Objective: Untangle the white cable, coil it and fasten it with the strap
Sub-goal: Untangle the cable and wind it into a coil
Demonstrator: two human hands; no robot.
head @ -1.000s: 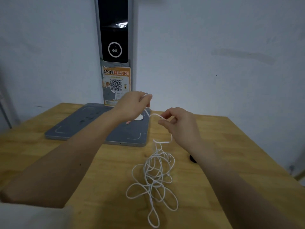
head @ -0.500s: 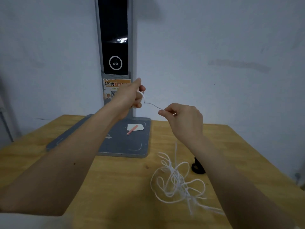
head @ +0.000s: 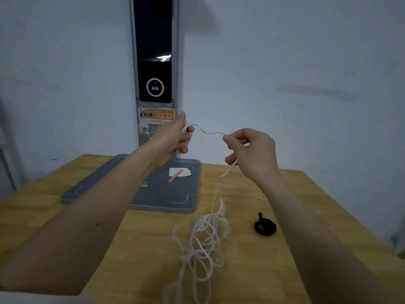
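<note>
The white cable [head: 203, 240] lies in a tangled, motion-blurred heap on the wooden table [head: 252, 270], with one strand rising to my hands. My left hand [head: 175, 137] is raised above the table's far side and pinches the cable's end. My right hand [head: 252, 150] is level with it to the right and pinches the cable further along; a short wavy length spans between them. The black strap [head: 265, 226], rolled into a loop, rests on the table to the right of the heap, under my right forearm.
A grey scanner stand with a flat base [head: 153, 194] and tall black column [head: 155, 62] stands at the table's back by the wall. A white paper scrap and a pink stick [head: 176, 175] lie on the base. The table's right edge runs close to my right arm.
Both hands have risen and moved apart, drawing out a length of cable between them. The heap has been dragged and lifted, shifting on the table. The strap has come into full view.
</note>
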